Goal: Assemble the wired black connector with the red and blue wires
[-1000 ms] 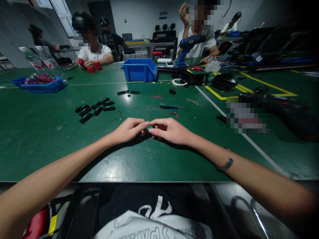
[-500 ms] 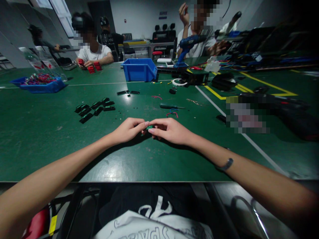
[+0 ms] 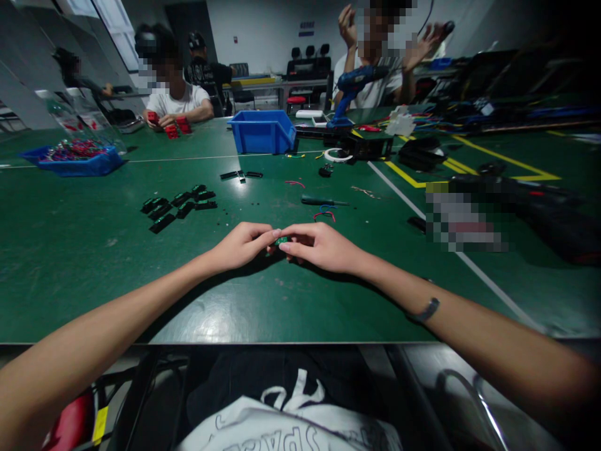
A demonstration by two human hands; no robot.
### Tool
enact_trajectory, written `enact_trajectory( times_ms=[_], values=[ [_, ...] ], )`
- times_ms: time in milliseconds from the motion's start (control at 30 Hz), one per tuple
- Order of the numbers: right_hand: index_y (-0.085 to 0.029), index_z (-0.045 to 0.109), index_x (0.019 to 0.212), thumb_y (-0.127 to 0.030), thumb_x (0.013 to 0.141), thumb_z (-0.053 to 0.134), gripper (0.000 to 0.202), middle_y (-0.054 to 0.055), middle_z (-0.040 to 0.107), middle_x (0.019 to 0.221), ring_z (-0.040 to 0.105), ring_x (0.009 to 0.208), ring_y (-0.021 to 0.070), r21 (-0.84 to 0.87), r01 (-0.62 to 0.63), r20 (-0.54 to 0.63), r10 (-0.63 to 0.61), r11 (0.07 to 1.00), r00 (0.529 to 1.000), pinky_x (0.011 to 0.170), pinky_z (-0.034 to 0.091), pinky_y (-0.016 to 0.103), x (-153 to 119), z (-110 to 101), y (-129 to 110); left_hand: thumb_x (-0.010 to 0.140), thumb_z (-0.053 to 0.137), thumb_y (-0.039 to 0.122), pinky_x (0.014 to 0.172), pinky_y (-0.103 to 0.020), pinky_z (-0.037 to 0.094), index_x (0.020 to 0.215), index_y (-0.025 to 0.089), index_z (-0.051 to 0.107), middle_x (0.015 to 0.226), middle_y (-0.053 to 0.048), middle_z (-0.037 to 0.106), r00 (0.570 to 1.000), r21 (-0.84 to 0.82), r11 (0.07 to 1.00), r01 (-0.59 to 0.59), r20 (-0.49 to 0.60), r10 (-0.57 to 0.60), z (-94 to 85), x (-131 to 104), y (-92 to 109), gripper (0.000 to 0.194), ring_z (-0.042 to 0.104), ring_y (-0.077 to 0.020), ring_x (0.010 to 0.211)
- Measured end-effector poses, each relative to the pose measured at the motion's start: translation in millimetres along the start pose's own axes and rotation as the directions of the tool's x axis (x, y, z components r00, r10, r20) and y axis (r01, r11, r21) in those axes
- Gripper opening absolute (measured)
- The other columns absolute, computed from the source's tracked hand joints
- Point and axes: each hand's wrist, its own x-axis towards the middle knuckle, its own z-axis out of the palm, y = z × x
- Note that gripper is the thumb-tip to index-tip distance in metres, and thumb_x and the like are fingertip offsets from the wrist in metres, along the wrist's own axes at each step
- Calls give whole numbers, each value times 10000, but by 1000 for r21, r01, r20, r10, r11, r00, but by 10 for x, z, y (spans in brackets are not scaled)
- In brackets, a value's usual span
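Note:
Between my two hands, low over the green table [image 3: 263, 300], is a small green circuit board [image 3: 282, 240], mostly covered by fingers. My left hand [image 3: 246, 243] pinches its left side with thumb and forefinger. On its right side, the fingers and thumb of my right hand [image 3: 319, 246] close round it, and the fingertips of both hands meet. Several black pieces with green boards [image 3: 162, 223] lie to the left. Beyond my hands rests a dark green screwdriver [image 3: 319, 200], with short red and blue wires [image 3: 325, 215] just in front of it.
A blue bin [image 3: 263, 133] stands at the back middle; a blue tray [image 3: 87, 163] of coloured parts and plastic bottles [image 3: 87, 119] are back left. A blue power drill [image 3: 352, 94] stands farther back. Black equipment [image 3: 539, 213] lies right. People sit across the table.
Both my hands and the green board hold the same position. Across the table, a person's hand at the right has risen.

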Motion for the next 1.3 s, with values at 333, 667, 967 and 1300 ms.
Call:
enact_trajectory(
  times_ms=[333, 667, 967, 1300],
  values=[
    [-162, 723, 1151, -427, 953, 619, 346, 17, 696, 725, 630, 651, 137, -2, 5, -2, -5, 1000, 1000, 603, 438, 247, 2, 1, 1, 1020, 449, 487, 649, -222, 396, 741, 128, 623, 675, 4, 590, 1000, 15, 1000, -14, -2, 14, 3, 5, 5, 488, 513, -104, 644],
    [-165, 725, 1153, -429, 955, 616, 347, 21, 704, 739, 639, 664, 141, -17, 8, 2, -8, 1000, 1000, 606, 434, 248, 0, -3, 5, 1025, 451, 481, 640, -217, 375, 742, 122, 624, 661, 11, 569, 1000, 16, 1000, -5, -2, 5, 0, 2, 4, 489, 493, -95, 638],
    [-159, 722, 1185, -419, 951, 624, 363, 21, 703, 736, 641, 666, 144, -9, 13, -7, -13, 1000, 1000, 604, 434, 250, 2, 2, 16, 1020, 449, 492, 648, -222, 392, 739, 127, 622, 671, 4, 581, 1000, 19, 1000, -11, -5, 11, 6, 4, 7, 492, 509, -105, 644],
    [-162, 722, 1191, -422, 955, 619, 365, 19, 702, 733, 637, 659, 141, -15, 3, -4, -3, 1000, 1000, 599, 432, 250, 1, 1, 10, 1017, 449, 501, 650, -225, 388, 739, 130, 615, 675, 4, 577, 1000, 18, 1000, -6, 1, 6, 4, 2, 0, 493, 508, -108, 651]
  ],
)
